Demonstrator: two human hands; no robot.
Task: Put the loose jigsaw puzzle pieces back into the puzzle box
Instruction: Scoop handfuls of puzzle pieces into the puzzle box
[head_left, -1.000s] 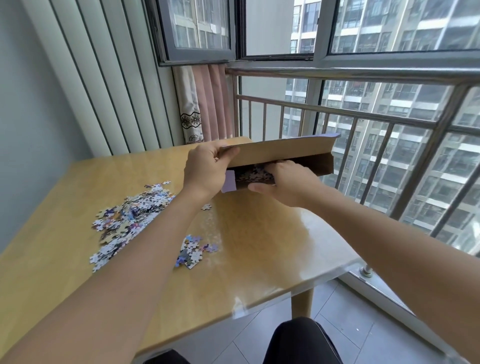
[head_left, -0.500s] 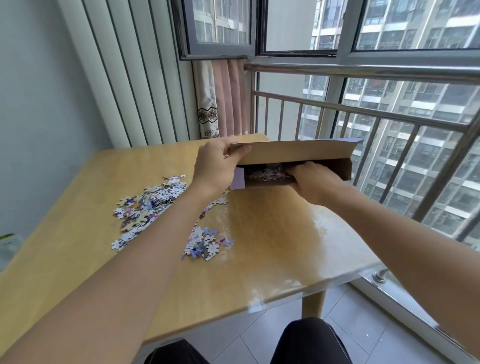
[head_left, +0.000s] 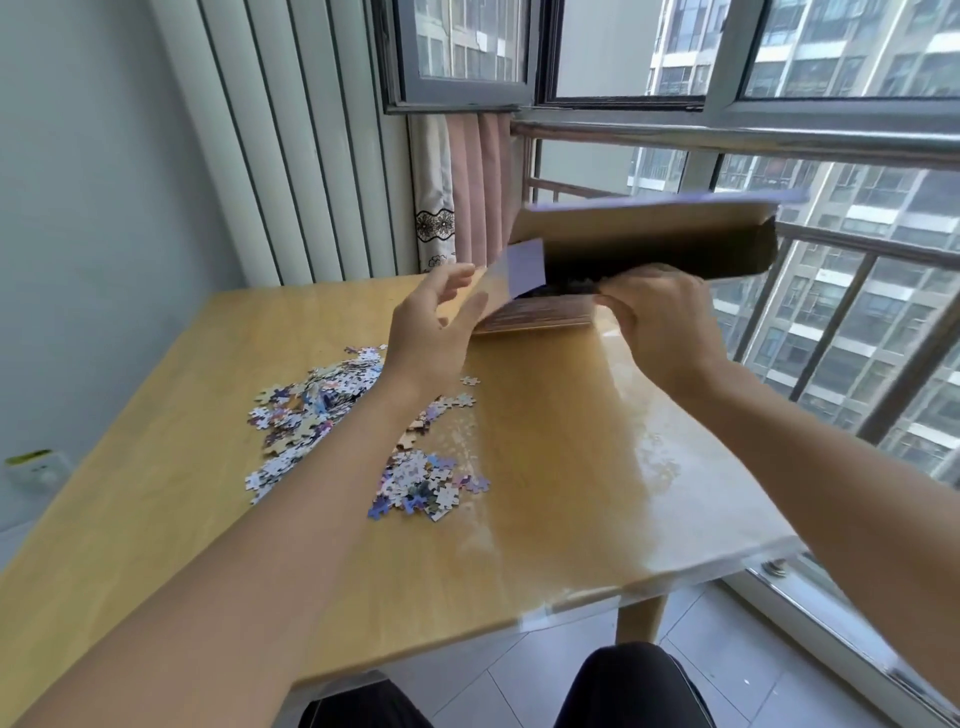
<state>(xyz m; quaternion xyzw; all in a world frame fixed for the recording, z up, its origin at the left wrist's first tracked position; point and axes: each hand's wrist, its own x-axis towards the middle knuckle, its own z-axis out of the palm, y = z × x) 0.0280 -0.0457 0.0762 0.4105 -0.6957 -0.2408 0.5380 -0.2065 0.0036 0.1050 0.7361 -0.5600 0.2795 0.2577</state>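
Observation:
The cardboard puzzle box (head_left: 644, 234) hangs above the far side of the table, its open mouth facing me and its inside dark. My right hand (head_left: 660, 322) grips the box's lower front edge. My left hand (head_left: 431, 332) is open just left of the box, fingers spread beside the purple side flap (head_left: 524, 270), holding nothing. A large heap of loose jigsaw pieces (head_left: 311, 410) lies on the table's left half. A smaller clump of pieces (head_left: 426, 486) sits nearer me, and a few single pieces (head_left: 467, 384) lie between.
The wooden table (head_left: 571, 467) ends close on the right beside a metal railing (head_left: 831, 291) and window. A pink curtain (head_left: 467, 192) hangs behind the box. My knees (head_left: 628, 686) show below the front edge. A wall socket (head_left: 36, 467) is at the far left.
The box has risen off the table and tilted up. My left hand has let go of its top flap and opened. My right hand has come out of the box to grip its edge.

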